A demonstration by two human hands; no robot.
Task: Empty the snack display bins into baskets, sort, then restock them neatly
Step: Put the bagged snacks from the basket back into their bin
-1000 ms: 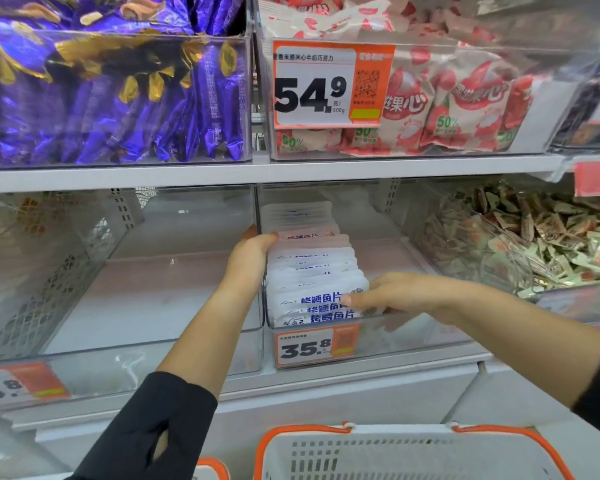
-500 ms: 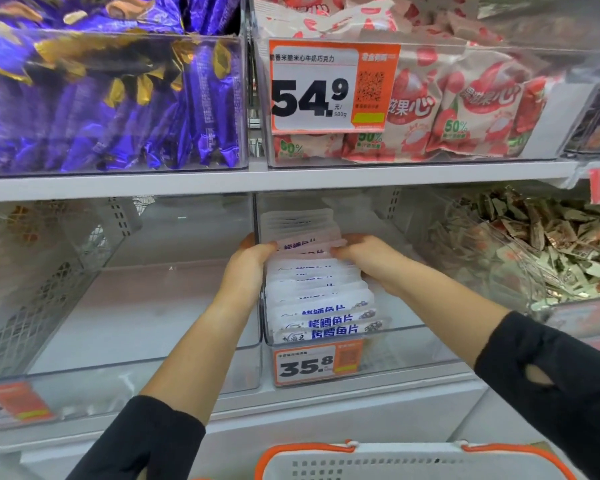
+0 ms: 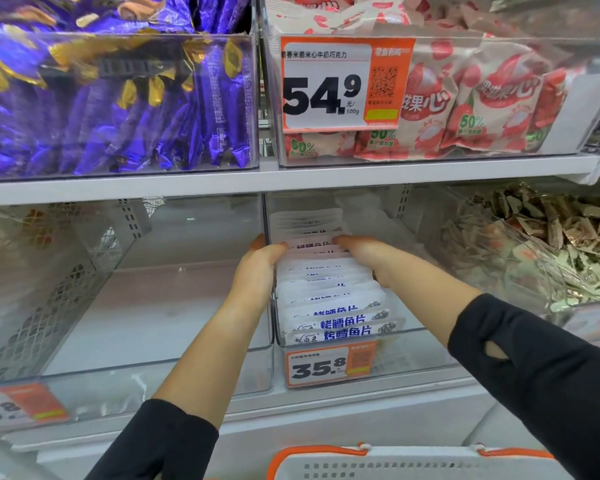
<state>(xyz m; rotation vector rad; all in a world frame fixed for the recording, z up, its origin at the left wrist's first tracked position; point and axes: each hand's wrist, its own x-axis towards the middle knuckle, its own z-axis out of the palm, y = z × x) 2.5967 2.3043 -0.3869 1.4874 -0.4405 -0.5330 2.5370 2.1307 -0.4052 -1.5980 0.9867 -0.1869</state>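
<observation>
Packets (image 3: 329, 299) of white fish snack stand on edge in a row inside the clear middle bin (image 3: 413, 355), running from between my palms toward me. My left hand (image 3: 260, 268) presses flat against the row's left side, fingers curled over the top edges; my right hand (image 3: 364, 252) does the same opposite, so the row's far part is squeezed between them. I judge these pouches light, thin and floppy, with slick film that slides easily. Best hold is by the sides, squeezing many together; grabbed singly, they would probably fan out and topple.
</observation>
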